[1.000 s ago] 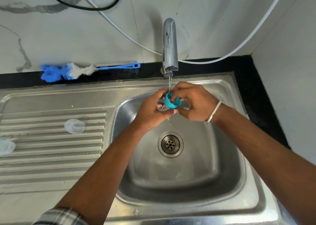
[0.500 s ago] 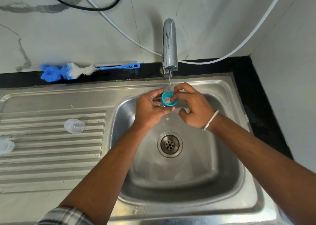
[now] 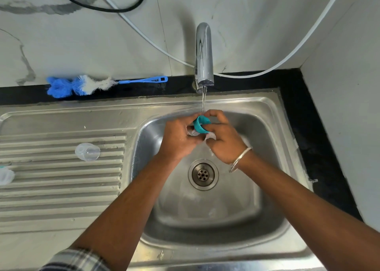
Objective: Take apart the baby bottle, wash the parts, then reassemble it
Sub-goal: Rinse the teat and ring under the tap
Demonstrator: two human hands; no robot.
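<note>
A teal bottle collar ring (image 3: 200, 125) with a clear nipple part under it is held over the sink basin (image 3: 257, 168), right under the thin water stream from the tap (image 3: 203, 54). My left hand (image 3: 178, 139) grips it from the left and my right hand (image 3: 223, 137) from the right, fingers curled over its rim. A clear bottle cap (image 3: 87, 151) lies on the drainboard. Another clear bottle part (image 3: 6, 175) shows at the left edge, cut off by the frame.
A blue and white bottle brush (image 3: 82, 85) lies on the black counter behind the ribbed drainboard (image 3: 61, 188). The drain (image 3: 203, 174) sits in the basin's middle. A white hose and a black cable hang on the marble wall.
The ring has tilted from facing up to on its side between both hands, still under the running water. My right hand has shifted slightly toward the ring.
</note>
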